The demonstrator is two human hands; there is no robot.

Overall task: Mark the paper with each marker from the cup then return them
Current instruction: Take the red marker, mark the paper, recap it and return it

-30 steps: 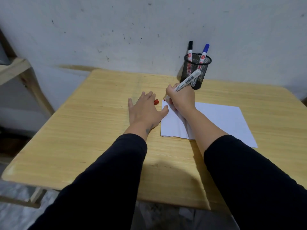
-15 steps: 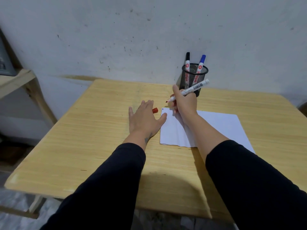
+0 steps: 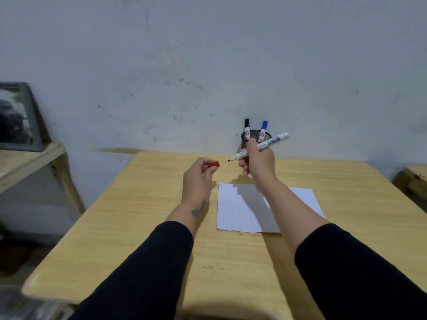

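Note:
My right hand (image 3: 260, 161) is raised above the table and grips an uncapped white marker with a red tip (image 3: 269, 143), the tip pointing left. My left hand (image 3: 197, 177) is lifted too and pinches the red cap (image 3: 213, 164) a short gap from that tip. The white paper (image 3: 242, 211) lies flat below my right forearm, with small marks at its top-left corner (image 3: 220, 185). Behind my right hand stands the black mesh cup (image 3: 255, 136) by the wall, holding a black-capped marker (image 3: 247, 128) and a blue-capped marker (image 3: 263, 130).
The wooden table (image 3: 143, 218) ends at a near edge below my sleeves. A wooden shelf (image 3: 27, 162) with a framed picture (image 3: 17, 116) stands at the left. Another wooden piece (image 3: 413, 181) shows at the far right. The wall is close behind the cup.
My right hand lifted the marker off the paper's corner and raised it. My left hand picked the red cap up from the table. The camera tilted up.

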